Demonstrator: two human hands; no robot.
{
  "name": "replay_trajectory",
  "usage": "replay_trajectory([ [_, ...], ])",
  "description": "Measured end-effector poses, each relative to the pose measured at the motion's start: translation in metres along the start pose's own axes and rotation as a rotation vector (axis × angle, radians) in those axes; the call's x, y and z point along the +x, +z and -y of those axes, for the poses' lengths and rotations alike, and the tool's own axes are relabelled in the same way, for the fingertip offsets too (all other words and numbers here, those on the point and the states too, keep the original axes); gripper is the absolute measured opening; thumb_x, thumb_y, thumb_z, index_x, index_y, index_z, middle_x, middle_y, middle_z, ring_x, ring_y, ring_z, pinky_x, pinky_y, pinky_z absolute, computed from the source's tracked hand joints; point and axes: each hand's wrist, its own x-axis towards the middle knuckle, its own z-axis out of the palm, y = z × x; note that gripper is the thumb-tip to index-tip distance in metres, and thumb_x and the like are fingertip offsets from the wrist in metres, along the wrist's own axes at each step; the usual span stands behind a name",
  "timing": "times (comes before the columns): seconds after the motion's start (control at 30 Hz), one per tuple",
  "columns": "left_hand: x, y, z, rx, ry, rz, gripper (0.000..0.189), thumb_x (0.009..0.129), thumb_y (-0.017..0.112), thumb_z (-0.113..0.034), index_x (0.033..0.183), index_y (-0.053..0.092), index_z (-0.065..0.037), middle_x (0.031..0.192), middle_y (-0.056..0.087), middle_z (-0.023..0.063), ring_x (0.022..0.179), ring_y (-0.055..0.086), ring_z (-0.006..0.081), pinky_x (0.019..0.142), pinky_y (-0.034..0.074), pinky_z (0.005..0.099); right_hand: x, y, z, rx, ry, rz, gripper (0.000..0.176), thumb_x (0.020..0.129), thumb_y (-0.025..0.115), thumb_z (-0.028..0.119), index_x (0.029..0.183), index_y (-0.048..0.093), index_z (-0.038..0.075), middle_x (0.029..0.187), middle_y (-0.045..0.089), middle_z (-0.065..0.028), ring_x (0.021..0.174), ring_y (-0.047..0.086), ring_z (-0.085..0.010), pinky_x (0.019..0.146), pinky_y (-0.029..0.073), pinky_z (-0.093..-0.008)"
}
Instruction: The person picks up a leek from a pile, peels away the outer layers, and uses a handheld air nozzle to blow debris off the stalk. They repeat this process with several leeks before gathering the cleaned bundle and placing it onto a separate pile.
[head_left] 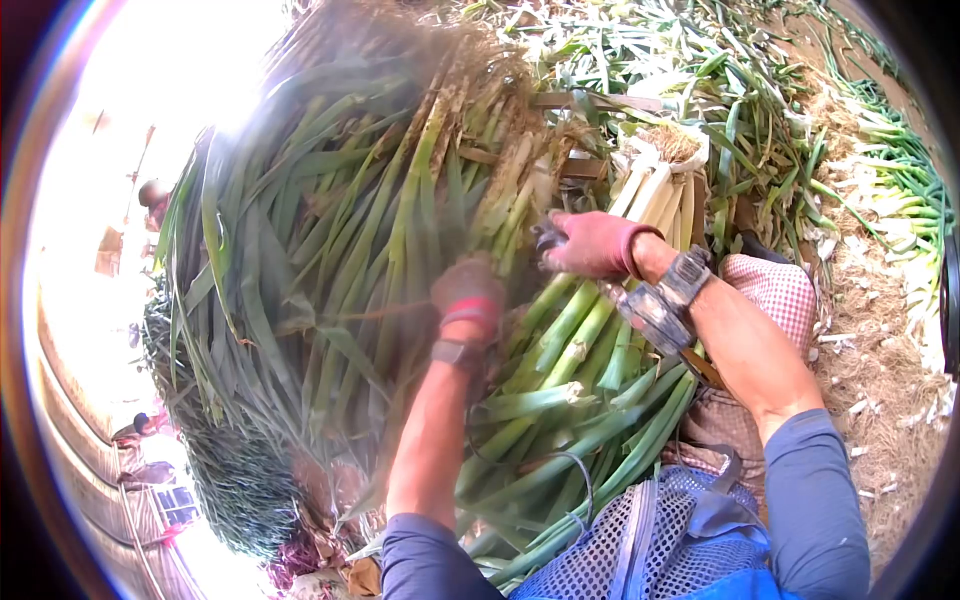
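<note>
My left hand (468, 295), in a dark glove with a red cuff, reaches over a large heap of leeks (330, 230). Motion smears its fingers, so their grip is hidden. My right hand (595, 243), in a pink glove with dark fingertips, is curled closed beside the leek stalks; what it holds, if anything, I cannot make out. Just beyond it lies a bundle of pale leek stems (655, 195) with roots at the far end. Below both hands, trimmed green leek stalks (560, 345) lie across my lap. A grey device (650, 318) sits under my right wrist.
Loose leek leaves (720, 70) cover the ground at the back. A row of leeks (900, 200) lies along the far right, beside root scraps (880, 420) on the ground. Checked cloth (770, 295) covers my leg. People (150, 425) are at the far left.
</note>
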Motion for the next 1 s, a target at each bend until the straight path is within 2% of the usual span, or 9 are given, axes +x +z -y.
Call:
replay_trajectory([
  [0.2, -0.003, -0.008, -0.001, -0.077, -0.009, 0.009, 0.043, 0.084, 0.076, -0.033, 0.122, 0.076, -0.012, 0.12, 0.077, 0.0189, 0.112, 0.074, 0.0376, 0.097, 0.058, 0.0479, 0.024, -0.009, -0.024, 0.024, 0.037, -0.148, 0.07, 0.094, 0.066, 0.043, 0.149, 0.054, 0.001, 0.127, 0.072, -0.027, 0.117, 0.07, -0.0411, 0.103, 0.053, -0.0444],
  [0.33, -0.016, -0.024, 0.005, -0.264, 0.071, -0.003, 0.049, 0.076, 0.08, -0.034, 0.117, 0.08, -0.008, 0.11, 0.079, 0.0191, 0.106, 0.076, 0.0363, 0.096, 0.058, 0.0446, -0.035, -0.007, -0.02, 0.084, -0.023, 0.021, 0.071, 0.1, 0.064, 0.041, 0.16, 0.044, 0.009, 0.107, 0.076, -0.0154, 0.09, 0.072, -0.0244, 0.085, 0.057, -0.0385],
  [0.43, -0.029, -0.038, 0.009, -0.376, 0.051, 0.027, 0.053, 0.073, 0.082, -0.034, 0.117, 0.08, -0.004, 0.106, 0.08, 0.0186, 0.1, 0.078, 0.033, 0.093, 0.059, 0.0417, -0.097, 0.001, -0.01, 0.27, -0.087, 0.227, 0.067, 0.102, 0.064, 0.032, 0.163, 0.042, 0.016, 0.096, 0.07, -0.0038, 0.086, 0.068, -0.0149, 0.085, 0.057, -0.0336],
  [0.47, -0.032, -0.04, 0.01, -0.434, 0.031, 0.054, 0.054, 0.073, 0.083, -0.033, 0.117, 0.079, -0.003, 0.104, 0.081, 0.0179, 0.097, 0.079, 0.0305, 0.092, 0.059, 0.04, -0.105, 0.023, -0.029, 0.184, -0.305, 0.083, 0.067, 0.101, 0.064, 0.03, 0.163, 0.042, 0.016, 0.094, 0.07, -0.0015, 0.086, 0.069, -0.012, 0.086, 0.058, -0.0317],
  [0.63, -0.04, -0.021, 0.016, -0.609, 0.022, 0.083, 0.047, 0.076, 0.085, -0.024, 0.115, 0.078, 0.001, 0.098, 0.081, 0.015, 0.086, 0.078, 0.0213, 0.082, 0.061, 0.0351, -0.139, 0.025, -0.003, 0.209, -0.091, 0.261, 0.078, 0.102, 0.061, 0.037, 0.167, 0.032, 0.004, 0.098, 0.077, -0.0167, 0.087, 0.076, -0.0273, 0.085, 0.058, -0.0389],
  [0.67, -0.04, -0.014, 0.02, -0.649, 0.041, 0.07, 0.044, 0.077, 0.086, -0.021, 0.114, 0.078, 0.002, 0.097, 0.081, 0.0138, 0.083, 0.077, 0.0188, 0.08, 0.061, 0.0337, -0.127, 0.041, -0.02, 0.127, -0.233, 0.074, 0.076, 0.102, 0.061, 0.037, 0.165, 0.036, 0.003, 0.096, 0.077, -0.0197, 0.087, 0.076, -0.0305, 0.085, 0.058, -0.0406],
  [0.73, -0.047, -0.02, 0.02, -0.724, 0.017, 0.059, 0.045, 0.078, 0.086, -0.018, 0.116, 0.077, 0.003, 0.097, 0.081, 0.0136, 0.081, 0.076, 0.0179, 0.078, 0.061, 0.033, -0.149, 0.021, 0.009, 0.271, -0.185, 0.204, 0.075, 0.101, 0.061, 0.038, 0.163, 0.038, 0.002, 0.098, 0.076, -0.0242, 0.089, 0.076, -0.0335, 0.084, 0.058, -0.0425],
  [0.87, -0.017, 0.029, 0.05, -0.926, 0.031, 0.048, 0.052, 0.079, 0.089, -0.012, 0.125, 0.072, 0.006, 0.099, 0.079, 0.012, 0.082, 0.074, 0.0167, 0.077, 0.061, 0.0311, -0.136, 0.05, -0.006, 0.178, -0.286, 0.161, 0.074, 0.1, 0.062, 0.038, 0.161, 0.04, 0.001, 0.099, 0.075, -0.0261, 0.09, 0.076, -0.0354, 0.085, 0.058, -0.0428],
  [1.0, -0.032, 0.006, 0.042, -0.817, 0.015, -0.019, 0.058, 0.08, 0.09, -0.011, 0.13, 0.068, 0.009, 0.1, 0.078, 0.012, 0.084, 0.073, 0.0168, 0.076, 0.06, 0.0305, -0.128, 0.052, -0.002, 0.209, -0.169, 0.194, 0.082, 0.098, 0.064, 0.04, 0.165, 0.036, 0.003, 0.1, 0.074, -0.0254, 0.091, 0.074, -0.0373, 0.086, 0.057, -0.0445],
])
